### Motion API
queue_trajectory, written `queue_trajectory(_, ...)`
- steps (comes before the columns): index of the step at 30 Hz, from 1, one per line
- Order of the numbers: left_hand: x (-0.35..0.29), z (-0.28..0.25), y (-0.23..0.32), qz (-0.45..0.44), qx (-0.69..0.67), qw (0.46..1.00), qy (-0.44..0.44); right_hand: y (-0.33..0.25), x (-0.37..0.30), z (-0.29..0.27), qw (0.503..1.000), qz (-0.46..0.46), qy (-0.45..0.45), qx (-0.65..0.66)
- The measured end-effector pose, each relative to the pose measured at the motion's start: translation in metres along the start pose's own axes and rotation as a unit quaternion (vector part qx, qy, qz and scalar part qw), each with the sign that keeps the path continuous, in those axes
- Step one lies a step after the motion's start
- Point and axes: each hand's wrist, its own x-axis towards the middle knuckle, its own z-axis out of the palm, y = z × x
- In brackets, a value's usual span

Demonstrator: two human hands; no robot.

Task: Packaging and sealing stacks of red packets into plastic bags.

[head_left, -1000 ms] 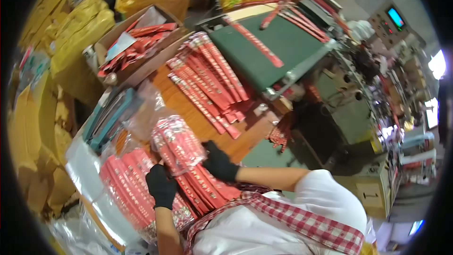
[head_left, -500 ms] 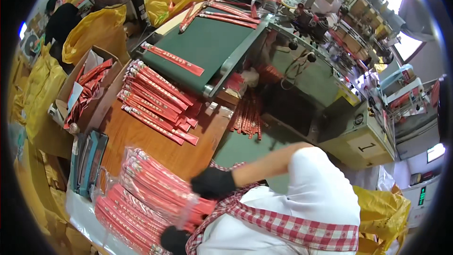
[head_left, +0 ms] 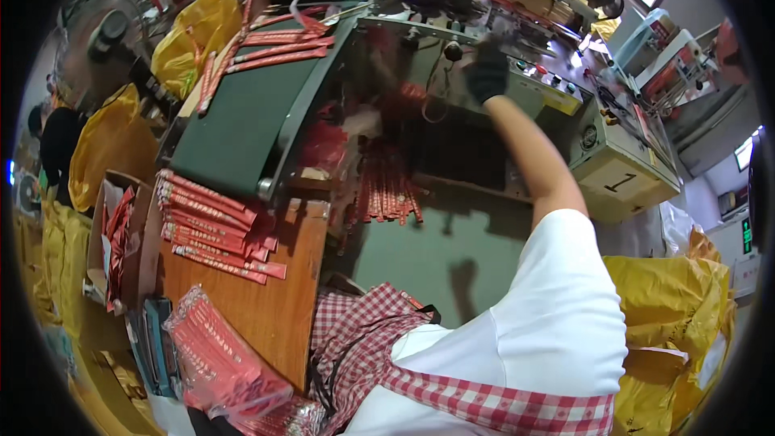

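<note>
My right hand [head_left: 487, 74], in a black glove, is stretched far forward beside the machine's control panel [head_left: 549, 77]. Motion blurs its fingers, and I cannot see anything held in it. At the lower edge my left hand [head_left: 211, 423], also black-gloved, shows only in part, next to a clear plastic bag of long red paper-sleeved sticks [head_left: 214, 347]. Its fingers are hidden. More red sleeved sticks [head_left: 211, 222] lie stacked on the wooden table [head_left: 295, 291], below the end of the green conveyor belt [head_left: 242, 117].
Several red sleeved sticks [head_left: 278, 52] lie across the belt's far end. A cardboard box [head_left: 145, 234] of red wrappers stands left of the table. Under the machine hangs a bunch of red sticks [head_left: 387, 190]. Yellow bags [head_left: 666, 299] stand at the right.
My right hand has left the bagged sticks and swung forward to the machine. The view has turned right. The single packet near the belt's close end no longer shows there.
</note>
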Motion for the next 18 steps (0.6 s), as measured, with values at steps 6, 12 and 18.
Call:
queue_trajectory(6,0.025,-0.004,0.066,0.054,-0.13,0.988,0.068,0.173,0.011,-0.061,0.904,0.18,-0.078,-0.379)
queue_trajectory(12,0.029,0.014,-0.002,-0.287,-0.428,0.853,0.083,0.101,-0.046,-0.008,0.957,-0.089,-0.121,-0.25)
queue_trajectory(18,0.059,0.02,0.03,-0.004,-0.314,0.947,0.067,-0.204,-0.305,0.023,0.724,-0.304,-0.466,0.407)
